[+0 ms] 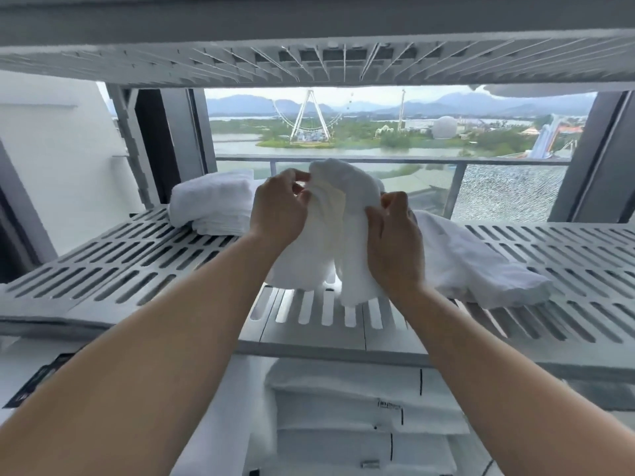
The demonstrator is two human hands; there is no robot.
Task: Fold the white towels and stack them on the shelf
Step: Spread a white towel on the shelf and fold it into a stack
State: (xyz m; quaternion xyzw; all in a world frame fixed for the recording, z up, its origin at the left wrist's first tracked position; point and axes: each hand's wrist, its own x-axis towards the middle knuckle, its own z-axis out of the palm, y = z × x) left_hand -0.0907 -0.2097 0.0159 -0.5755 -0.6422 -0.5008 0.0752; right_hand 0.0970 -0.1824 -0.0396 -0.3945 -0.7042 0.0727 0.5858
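A crumpled white towel [330, 214] hangs above the middle of the grey slotted shelf [113, 269], its lower ends drooping onto the shelf. My left hand [278, 207] pinches the towel's upper left edge. On its right side, my right hand [395, 242] grips a bunched fold. A stack of folded white towels [213, 204] sits on the shelf at the back left. Another loose white towel [481, 266] lies spread on the shelf to the right, partly behind my right hand.
A second slotted shelf [309, 60] runs close overhead. Below the working shelf lie white folded linens with tags [360, 407]. Behind the shelf stand a window frame [171, 142] and a balcony railing with glass [508, 190].
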